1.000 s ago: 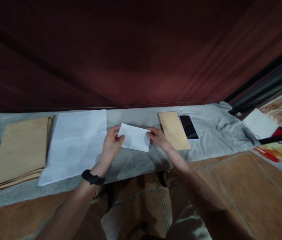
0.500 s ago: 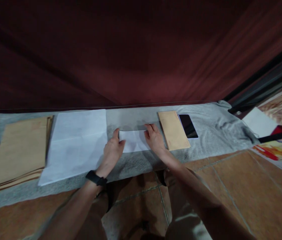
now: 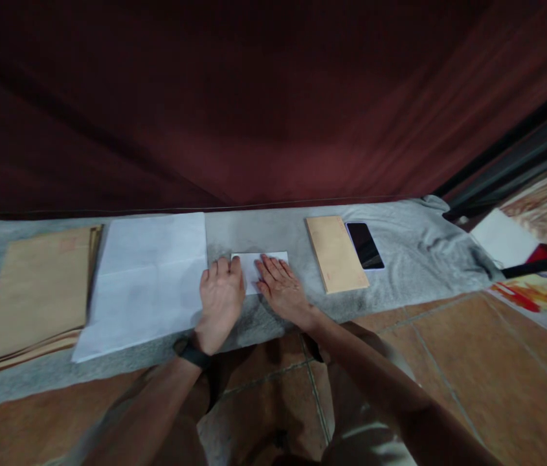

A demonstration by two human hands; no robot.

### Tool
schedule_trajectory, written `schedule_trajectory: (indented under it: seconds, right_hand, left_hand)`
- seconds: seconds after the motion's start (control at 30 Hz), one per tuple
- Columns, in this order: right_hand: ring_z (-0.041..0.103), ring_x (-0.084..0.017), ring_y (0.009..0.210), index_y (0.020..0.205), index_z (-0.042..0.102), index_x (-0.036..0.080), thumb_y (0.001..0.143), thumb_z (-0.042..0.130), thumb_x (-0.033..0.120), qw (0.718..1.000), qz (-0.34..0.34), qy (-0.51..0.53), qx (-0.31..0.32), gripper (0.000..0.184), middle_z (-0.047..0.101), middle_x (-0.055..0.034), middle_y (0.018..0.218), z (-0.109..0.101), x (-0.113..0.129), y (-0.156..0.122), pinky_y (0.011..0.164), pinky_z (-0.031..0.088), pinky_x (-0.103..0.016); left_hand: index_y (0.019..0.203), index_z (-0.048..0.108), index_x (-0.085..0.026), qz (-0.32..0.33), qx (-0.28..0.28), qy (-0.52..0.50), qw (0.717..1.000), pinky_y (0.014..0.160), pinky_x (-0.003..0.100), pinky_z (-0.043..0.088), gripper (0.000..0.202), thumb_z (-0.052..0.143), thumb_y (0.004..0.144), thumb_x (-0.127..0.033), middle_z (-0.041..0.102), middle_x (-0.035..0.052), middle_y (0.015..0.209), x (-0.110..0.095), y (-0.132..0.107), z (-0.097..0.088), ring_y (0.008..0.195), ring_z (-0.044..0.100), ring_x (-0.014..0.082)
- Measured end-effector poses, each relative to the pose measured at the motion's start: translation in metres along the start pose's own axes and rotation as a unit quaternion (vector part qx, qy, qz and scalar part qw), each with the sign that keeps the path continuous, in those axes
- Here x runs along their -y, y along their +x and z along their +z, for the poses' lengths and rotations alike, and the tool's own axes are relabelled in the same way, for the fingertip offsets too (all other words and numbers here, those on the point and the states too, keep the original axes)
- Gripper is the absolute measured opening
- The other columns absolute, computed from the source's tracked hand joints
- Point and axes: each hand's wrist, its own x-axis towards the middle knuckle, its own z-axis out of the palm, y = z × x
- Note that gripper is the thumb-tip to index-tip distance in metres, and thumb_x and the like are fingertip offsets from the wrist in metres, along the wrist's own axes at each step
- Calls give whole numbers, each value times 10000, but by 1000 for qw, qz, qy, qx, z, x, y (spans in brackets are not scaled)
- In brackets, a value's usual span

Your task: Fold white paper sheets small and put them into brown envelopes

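Observation:
A small folded sheet of white paper [image 3: 250,266] lies on the grey cloth in front of me. My right hand [image 3: 280,285] is spread flat over its right half, palm down, fingers stretched out. At the paper's left end rests my left hand [image 3: 221,291], its fingers curled under in a loose fist beside and partly over that edge; nothing shows inside it. A dark watch [image 3: 190,353] is on my left wrist. Just left of that hand is a stack of large white sheets [image 3: 149,278] with a crease across the top one.
Large brown envelopes [image 3: 35,291] are stacked at the far left. Smaller tan envelopes [image 3: 337,254] lie to the right, beside a dark-screened phone [image 3: 365,246]. A dark red curtain [image 3: 273,129] hangs behind the grey cloth [image 3: 423,259]. Tiled floor [image 3: 477,362] lies below.
Both hands have left the paper's upper corners. The right has flattened onto the paper, and the left has curled at its left end. The paper now lies flatter.

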Motion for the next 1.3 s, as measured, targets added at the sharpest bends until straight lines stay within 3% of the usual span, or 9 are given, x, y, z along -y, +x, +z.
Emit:
schedule_trajectory:
  seconds: [0.1, 0.2, 0.37, 0.53, 0.67, 0.9, 1.3]
  right_hand:
    - [290, -239, 1530, 1569, 364, 119, 1055, 395, 303, 1000, -10, -8, 3, 546, 322, -117, 1644, 2, -3, -1, 1275, 208, -443]
    - [261, -254, 1540, 1573, 347, 94, 1007, 437, 212, 1000, -17, -22, 14, 585, 332, -137, 1638, 6, -5, -3, 1279, 190, -452]
    - [220, -245, 1553, 1596, 276, 84, 1017, 386, 188, 999, -6, -35, -1, 598, 285, -138, 1656, 8, -11, -8, 1279, 178, -465]
    - [220, -243, 1552, 1599, 283, 122, 1057, 359, 258, 999, 34, -34, -14, 564, 287, -122, 1660, 3, -15, -9, 1266, 183, -475]
    - [238, -246, 1546, 1579, 323, 84, 1055, 358, 259, 997, 57, -40, -16, 554, 310, -132, 1649, 0, -19, -10, 1263, 188, -457]
    - [257, -257, 1540, 1576, 324, 67, 1077, 323, 340, 994, 72, -77, -18, 568, 306, -138, 1646, -1, -26, -13, 1257, 208, -461]
    - [299, -281, 1521, 1587, 313, 92, 1071, 340, 349, 992, 71, -98, -20, 577, 317, -137, 1640, -2, -42, -20, 1239, 249, -485]
  left_hand:
    - [1446, 509, -118, 104, -26, -44, 993, 1121, 493, 402, 497, 340, 1006, -276, 537, 212, 1473, -10, -4, 13, 1391, 483, 329]
    - [1533, 380, -78, 170, 20, -101, 980, 1217, 479, 305, 586, 324, 1027, -368, 381, 192, 1612, -19, -5, 30, 1518, 312, 290]
    - [1567, 286, -32, 145, 40, -100, 984, 1266, 478, 202, 697, 310, 1026, -471, 320, 203, 1639, -23, -9, 48, 1554, 223, 274]
    - [1568, 305, -63, 139, 26, -79, 987, 1264, 498, 198, 707, 330, 1017, -505, 321, 189, 1640, -21, -11, 50, 1557, 209, 281]
    - [1543, 322, 12, 115, 18, -60, 991, 1264, 500, 195, 753, 348, 1011, -521, 302, 237, 1632, -20, -11, 52, 1551, 215, 318]
    - [1539, 316, 37, 79, -4, -41, 996, 1258, 507, 221, 683, 330, 1018, -405, 264, 253, 1640, -11, -12, 56, 1549, 212, 338]
    - [1524, 345, 55, 34, -5, -25, 999, 1239, 530, 262, 667, 312, 1010, -370, 318, 265, 1613, 1, -14, 51, 1529, 274, 348]
